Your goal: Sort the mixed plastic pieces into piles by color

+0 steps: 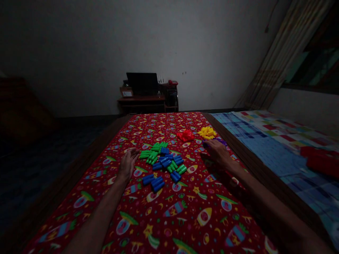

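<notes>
My left hand (128, 163) is open beside the green pieces (149, 155), its fingers extended and holding nothing. These look like short plastic tubes joined in small groups. Blue pieces (166, 161) of the same kind lie mixed with green ones, and several blue ones sit closer to me. On the right, the fingers of my right hand (218, 152) curl down around a purple piece (204, 144). More purple pieces (221, 141) lie just behind this hand, partly hidden by it. Past it are a heap of yellow pieces (207, 132) and a heap of red pieces (185, 135).
A red patterned cloth (182, 211) covers the long table, with brown edges on both sides. Right of it is a bed with a blue checked sheet (278, 158) and a red item (320, 160). A desk with a dark monitor (143, 83) stands against the far wall.
</notes>
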Demonstrator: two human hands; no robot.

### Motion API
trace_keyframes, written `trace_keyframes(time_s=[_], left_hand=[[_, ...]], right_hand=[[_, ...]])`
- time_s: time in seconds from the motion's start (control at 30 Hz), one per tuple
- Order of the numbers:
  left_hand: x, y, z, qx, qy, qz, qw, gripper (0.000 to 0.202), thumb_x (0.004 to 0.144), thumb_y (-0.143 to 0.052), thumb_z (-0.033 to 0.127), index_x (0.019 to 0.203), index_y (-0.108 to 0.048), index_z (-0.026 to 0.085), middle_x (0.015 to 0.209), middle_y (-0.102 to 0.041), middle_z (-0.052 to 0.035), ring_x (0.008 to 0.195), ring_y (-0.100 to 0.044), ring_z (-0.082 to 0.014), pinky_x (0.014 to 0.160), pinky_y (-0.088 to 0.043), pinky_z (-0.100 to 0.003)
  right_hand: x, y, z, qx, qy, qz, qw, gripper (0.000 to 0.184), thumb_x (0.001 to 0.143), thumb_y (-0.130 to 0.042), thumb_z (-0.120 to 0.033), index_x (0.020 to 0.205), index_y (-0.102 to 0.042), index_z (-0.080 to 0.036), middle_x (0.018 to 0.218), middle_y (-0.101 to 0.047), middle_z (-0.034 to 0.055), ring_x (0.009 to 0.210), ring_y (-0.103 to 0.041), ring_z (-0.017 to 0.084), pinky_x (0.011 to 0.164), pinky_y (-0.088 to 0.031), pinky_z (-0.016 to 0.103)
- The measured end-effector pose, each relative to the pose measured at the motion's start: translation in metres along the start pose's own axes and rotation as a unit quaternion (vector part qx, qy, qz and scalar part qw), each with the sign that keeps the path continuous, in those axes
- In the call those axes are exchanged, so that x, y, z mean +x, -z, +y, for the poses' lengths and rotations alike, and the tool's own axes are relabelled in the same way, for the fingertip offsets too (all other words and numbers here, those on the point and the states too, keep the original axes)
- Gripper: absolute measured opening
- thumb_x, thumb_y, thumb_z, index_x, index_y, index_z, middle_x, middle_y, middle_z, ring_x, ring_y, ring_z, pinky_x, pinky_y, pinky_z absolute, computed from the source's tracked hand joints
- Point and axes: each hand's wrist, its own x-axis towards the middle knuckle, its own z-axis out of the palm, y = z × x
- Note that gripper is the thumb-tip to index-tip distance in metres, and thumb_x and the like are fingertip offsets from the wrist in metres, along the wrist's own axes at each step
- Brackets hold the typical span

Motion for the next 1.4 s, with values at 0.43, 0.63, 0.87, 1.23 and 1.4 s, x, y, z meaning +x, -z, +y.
trace_keyframes(time_s=[0.43,0.63,0.87,1.23,1.4], left_hand=[[0.000,0.002,-0.005,0.024,-0.029,0.002,0.999,0.037,0.074,-0.058,0.051,0.093,-0.060,0.019,0.091,-0.067,-0.0065,0.096,-0.065,-0.0217,0.097,-0.048,-0.045],[0.000,0.004,-0.007,0.038,-0.035,-0.002,0.999,0.034,0.079,-0.052,0.048,0.096,-0.061,0.020,0.097,-0.068,-0.0081,0.105,-0.064,-0.0227,0.099,-0.047,-0.045],[-0.003,0.004,-0.004,0.144,-0.064,-0.024,0.987,0.041,0.087,-0.041,0.043,0.113,-0.063,0.020,0.122,-0.065,-0.0120,0.124,-0.055,-0.0242,0.105,-0.042,-0.043],[-0.021,-0.010,0.016,0.334,-0.103,-0.139,0.926,0.040,0.085,-0.045,0.042,0.102,-0.072,0.019,0.108,-0.073,-0.0092,0.102,-0.065,-0.0261,0.096,-0.049,-0.041],[-0.025,-0.014,0.021,0.375,-0.128,-0.225,0.890,0.040,0.084,-0.045,0.045,0.094,-0.074,0.020,0.100,-0.073,-0.0101,0.098,-0.066,-0.0272,0.093,-0.049,-0.042]], right_hand=[[-0.012,-0.015,-0.005,0.086,0.067,0.027,0.994,0.027,0.092,-0.046,-0.024,0.108,-0.067,-0.018,0.124,-0.061,0.0152,0.112,-0.056,0.026,0.092,-0.046,0.041],[0.070,-0.066,-0.084,0.290,0.121,-0.047,0.948,0.033,0.098,-0.039,-0.035,0.109,-0.064,-0.016,0.113,-0.065,0.0129,0.103,-0.060,0.020,0.091,-0.046,0.035],[0.139,-0.101,-0.136,0.370,0.025,-0.169,0.913,0.042,0.101,-0.029,-0.033,0.104,-0.067,-0.014,0.102,-0.069,0.0084,0.097,-0.061,0.018,0.085,-0.046,0.030],[0.092,-0.068,-0.164,0.351,0.132,-0.183,0.909,0.045,0.078,-0.065,-0.019,0.123,-0.064,-0.017,0.107,-0.072,0.0061,0.093,-0.065,0.020,0.079,-0.046,0.026],[0.082,-0.058,-0.139,0.363,0.042,-0.129,0.922,0.038,0.080,-0.061,-0.023,0.116,-0.068,-0.015,0.097,-0.073,0.0051,0.085,-0.065,0.020,0.074,-0.047,0.027]])
